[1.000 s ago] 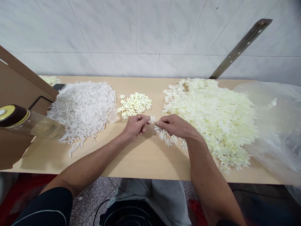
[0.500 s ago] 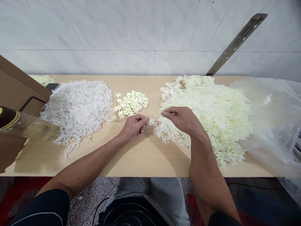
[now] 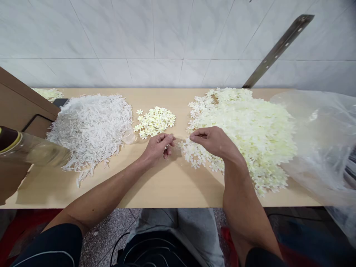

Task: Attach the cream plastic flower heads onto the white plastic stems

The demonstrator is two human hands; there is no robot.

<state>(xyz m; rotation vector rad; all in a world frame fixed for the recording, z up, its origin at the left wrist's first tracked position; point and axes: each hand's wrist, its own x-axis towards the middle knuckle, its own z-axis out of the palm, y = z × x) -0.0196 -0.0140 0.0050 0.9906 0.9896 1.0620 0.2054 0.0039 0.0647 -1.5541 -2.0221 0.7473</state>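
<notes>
My left hand (image 3: 160, 149) hovers over the table, thumb against curled fingers; whatever it may hold is too small to make out. To its right, my right hand (image 3: 213, 140) has thumb and forefinger pinched together at the edge of a big heap of pale yellow-white artificial flowers (image 3: 250, 126). Whether a flower sits in that pinch is hidden among the petals. A smaller pile of finished-looking yellow-centred flowers (image 3: 156, 120) lies just behind my left hand. Further left spreads a heap of thin white stem-like pieces (image 3: 91, 126).
A small clear cup (image 3: 128, 135) touches the white heap. A clear plastic bottle (image 3: 41, 148) and cardboard box (image 3: 22, 100) stand left. A clear plastic bag (image 3: 319, 137) covers the right end. A metal bracket (image 3: 278, 52) leans against the tiled wall behind the table (image 3: 167, 189).
The flower that showed at my left fingertips is no longer there. My left fingers have loosened slightly, while my right hand has dipped a little at the heap's edge.
</notes>
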